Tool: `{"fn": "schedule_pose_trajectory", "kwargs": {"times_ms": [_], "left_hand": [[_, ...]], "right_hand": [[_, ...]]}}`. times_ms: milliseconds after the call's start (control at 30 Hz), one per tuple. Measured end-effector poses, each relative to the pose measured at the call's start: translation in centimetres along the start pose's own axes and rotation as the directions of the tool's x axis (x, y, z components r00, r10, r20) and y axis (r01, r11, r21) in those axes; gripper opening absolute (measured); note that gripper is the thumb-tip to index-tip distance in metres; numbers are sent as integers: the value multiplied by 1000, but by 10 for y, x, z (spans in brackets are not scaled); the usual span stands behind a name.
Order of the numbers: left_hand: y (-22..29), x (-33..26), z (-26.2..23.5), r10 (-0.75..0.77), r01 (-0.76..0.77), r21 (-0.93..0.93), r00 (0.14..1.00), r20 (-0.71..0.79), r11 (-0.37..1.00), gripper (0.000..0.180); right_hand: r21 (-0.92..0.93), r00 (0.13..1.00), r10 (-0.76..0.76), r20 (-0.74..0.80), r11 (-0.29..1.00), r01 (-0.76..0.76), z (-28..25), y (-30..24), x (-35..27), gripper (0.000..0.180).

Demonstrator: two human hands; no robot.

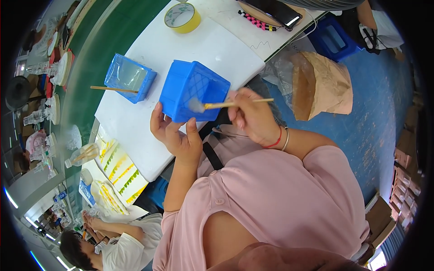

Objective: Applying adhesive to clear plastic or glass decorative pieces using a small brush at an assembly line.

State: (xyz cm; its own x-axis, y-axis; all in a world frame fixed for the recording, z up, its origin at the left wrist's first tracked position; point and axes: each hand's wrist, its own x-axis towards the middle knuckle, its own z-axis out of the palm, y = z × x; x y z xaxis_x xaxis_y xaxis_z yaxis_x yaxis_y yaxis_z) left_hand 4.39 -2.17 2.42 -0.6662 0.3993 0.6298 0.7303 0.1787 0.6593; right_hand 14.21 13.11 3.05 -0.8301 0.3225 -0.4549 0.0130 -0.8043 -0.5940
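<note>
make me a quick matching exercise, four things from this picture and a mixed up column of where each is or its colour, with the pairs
Column one
1. brush
2. blue bin at the brush tip
3. tape roll
4. paper bag

Column two
A. yellow outside
B. on the blue floor
C. in the right hand
D. in the left hand

Pairs: 1-C, 2-D, 3-A, 4-B

Smooth, shiny plastic on the blue box (174, 92) at eleven o'clock, there's bare wood on the brush handle (220, 105) at one, creased paper on the bag (330, 86) at two, matt cloth on the shirt (275, 189) at five!
</note>
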Motion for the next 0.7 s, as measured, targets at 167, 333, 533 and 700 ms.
{"fn": "schedule_pose_trajectory", "kwargs": {"times_ms": [167,333,533,700], "left_hand": [[-6,1,-3,-28,32,87,998,-49,996,29],[-10,-5,-5,-114,113,-13,991,-68,993,24],[-11,-9,-5,-73,72,-17,995,-69,997,26],[-14,-9,-4,-42,41,-17,997,-62,999,26]], "right_hand": [[-211,987,-158,31,964,161,-10,-18,12,21],[-484,972,-186,143,843,233,-11,-32,9,23],[-741,801,-357,481,322,589,-17,-26,12,20],[-707,728,-378,571,224,671,-6,-45,10,18]]}}
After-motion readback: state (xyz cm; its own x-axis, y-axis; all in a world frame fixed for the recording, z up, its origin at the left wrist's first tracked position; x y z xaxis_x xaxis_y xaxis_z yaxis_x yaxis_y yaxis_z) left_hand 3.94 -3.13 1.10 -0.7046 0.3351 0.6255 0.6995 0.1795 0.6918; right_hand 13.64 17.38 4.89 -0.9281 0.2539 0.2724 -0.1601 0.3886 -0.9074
